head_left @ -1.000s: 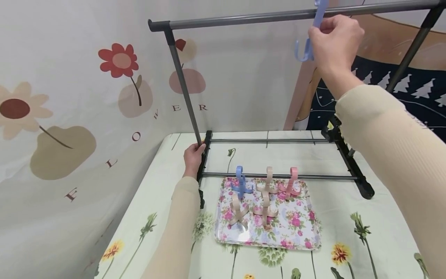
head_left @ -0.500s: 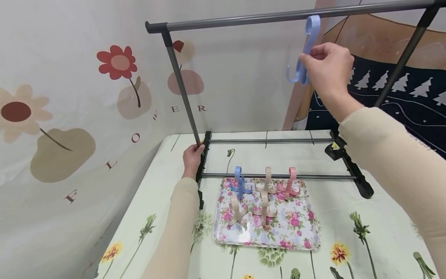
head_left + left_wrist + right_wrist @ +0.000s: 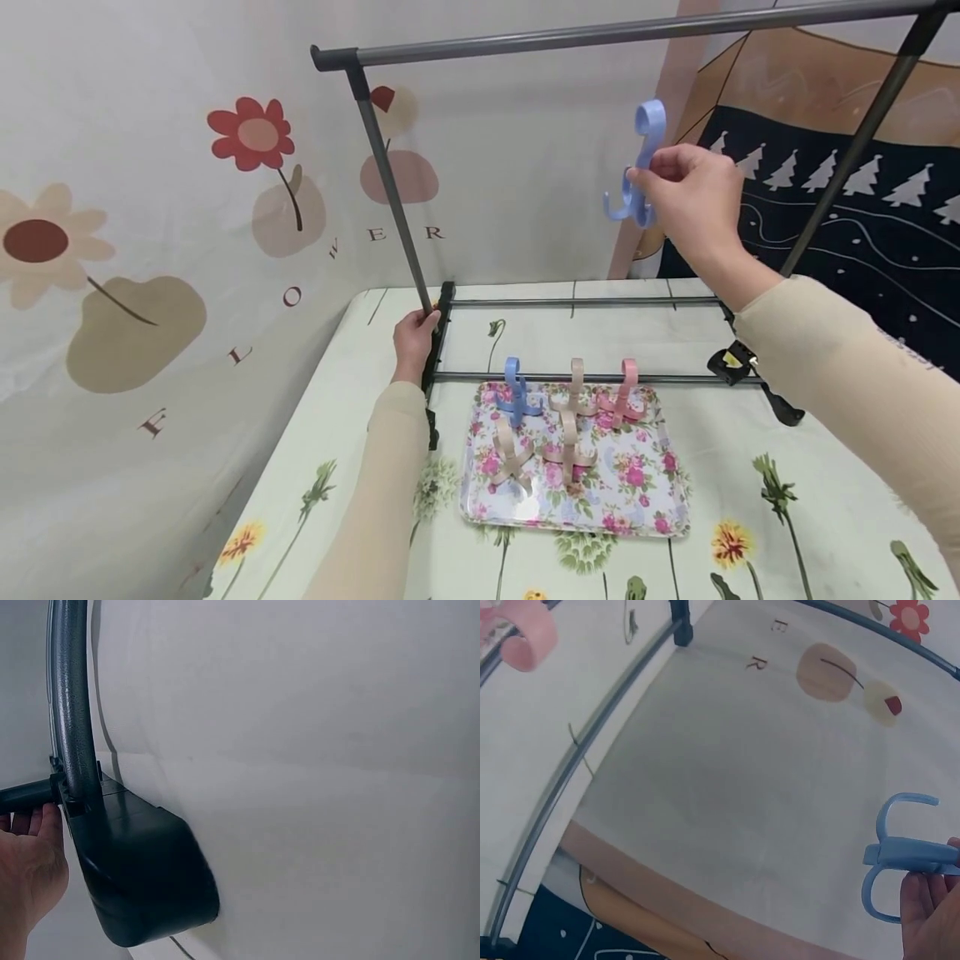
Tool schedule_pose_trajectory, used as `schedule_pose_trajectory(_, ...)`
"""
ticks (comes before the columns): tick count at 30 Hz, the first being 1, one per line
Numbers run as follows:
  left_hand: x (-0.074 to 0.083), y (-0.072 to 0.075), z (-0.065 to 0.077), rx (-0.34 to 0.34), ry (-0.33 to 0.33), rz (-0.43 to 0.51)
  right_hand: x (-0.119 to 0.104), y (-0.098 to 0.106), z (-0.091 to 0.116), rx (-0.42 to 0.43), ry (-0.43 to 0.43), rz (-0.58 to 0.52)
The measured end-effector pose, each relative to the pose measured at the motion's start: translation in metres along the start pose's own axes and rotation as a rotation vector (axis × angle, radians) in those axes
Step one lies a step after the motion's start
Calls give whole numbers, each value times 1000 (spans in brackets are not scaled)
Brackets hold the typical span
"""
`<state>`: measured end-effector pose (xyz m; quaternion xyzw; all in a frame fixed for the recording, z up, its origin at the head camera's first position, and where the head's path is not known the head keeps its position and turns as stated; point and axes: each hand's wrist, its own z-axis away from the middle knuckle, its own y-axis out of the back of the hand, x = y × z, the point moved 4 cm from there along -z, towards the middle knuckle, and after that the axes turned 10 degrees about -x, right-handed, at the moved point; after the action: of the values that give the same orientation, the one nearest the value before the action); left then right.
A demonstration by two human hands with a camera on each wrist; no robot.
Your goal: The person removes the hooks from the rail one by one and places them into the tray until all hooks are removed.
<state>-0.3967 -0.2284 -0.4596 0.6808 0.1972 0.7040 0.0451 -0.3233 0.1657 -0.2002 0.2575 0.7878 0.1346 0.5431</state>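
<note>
A blue plastic hook (image 3: 643, 162) is pinched by my right hand (image 3: 693, 196), its round loop up and its curved prongs down. It hangs in the air below the rack's top bar (image 3: 600, 35), apart from it. The right wrist view shows the same blue hook (image 3: 911, 853) between thumb and fingers (image 3: 922, 892). My left hand (image 3: 414, 337) grips the foot of the rack's left post (image 3: 397, 196), next to the black base (image 3: 442, 337). In the left wrist view, the left hand (image 3: 30, 877) touches the black base piece (image 3: 150, 862).
A floral tray (image 3: 637, 508) on the table carries another blue hook (image 3: 517, 398), a pink hook (image 3: 625, 396) and several beige hooks (image 3: 570, 450). Two lower bars (image 3: 697, 381) cross behind it. The right post (image 3: 862, 137) slants beside my right forearm.
My right hand has brought the blue hook down and slightly left, off the top bar. The left hand keeps its grip on the post.
</note>
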Motion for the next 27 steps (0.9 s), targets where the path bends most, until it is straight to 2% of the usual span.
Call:
schedule_pose_trajectory(7, 1, 0, 2, -6, -8, 13, 8, -4, 13, -23, 20, 51)
schedule_pose_trajectory(12, 2, 0, 3, -10, -15, 27, 15, -6, 26, -77, 22, 63)
schedule_pose_trajectory(18, 3, 0, 2, -10, -23, 17, 22, -7, 46, -131, 42, 102)
schedule_pose_trajectory(27, 3, 0, 2, -12, -29, 26, 38, -12, 80, -201, 59, 101)
